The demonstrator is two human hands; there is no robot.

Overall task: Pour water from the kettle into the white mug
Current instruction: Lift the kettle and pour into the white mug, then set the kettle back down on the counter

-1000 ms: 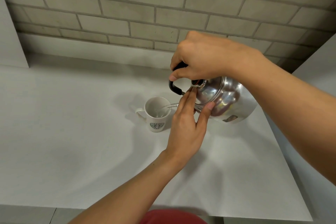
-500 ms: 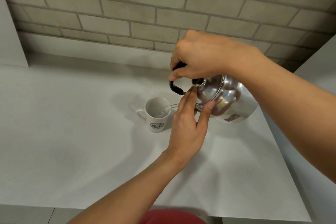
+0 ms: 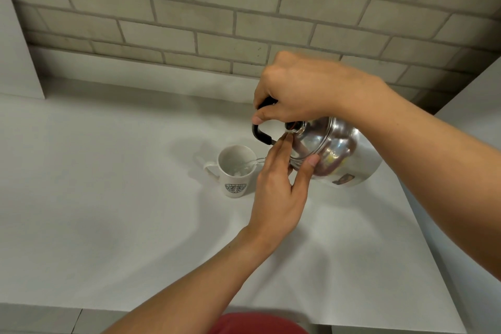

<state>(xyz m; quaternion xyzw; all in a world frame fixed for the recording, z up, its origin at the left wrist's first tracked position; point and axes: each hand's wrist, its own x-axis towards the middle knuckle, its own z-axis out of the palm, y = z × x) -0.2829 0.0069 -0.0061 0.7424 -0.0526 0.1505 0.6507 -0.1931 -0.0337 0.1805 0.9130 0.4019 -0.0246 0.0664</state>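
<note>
A shiny steel kettle (image 3: 339, 154) is tipped far to the left above the white counter (image 3: 108, 198), its spout hidden behind my left hand. My right hand (image 3: 295, 92) is closed around its black handle (image 3: 260, 134). My left hand (image 3: 279, 187) presses its fingertips and thumb against the kettle's lid, holding it in place. A thin stream of water (image 3: 254, 160) runs from the kettle into the white mug (image 3: 235, 171), which stands upright just left of my left hand, handle to the left, a green logo on its front.
A brick wall (image 3: 217, 22) rises behind the counter. White panels stand at the far left (image 3: 16, 49) and at the right (image 3: 477, 95). The counter's front edge (image 3: 40, 306) runs along the bottom, with a red garment (image 3: 257, 324) below it.
Almost nothing has moved. The kettle stays tipped with both hands on it, and water keeps running into the mug.
</note>
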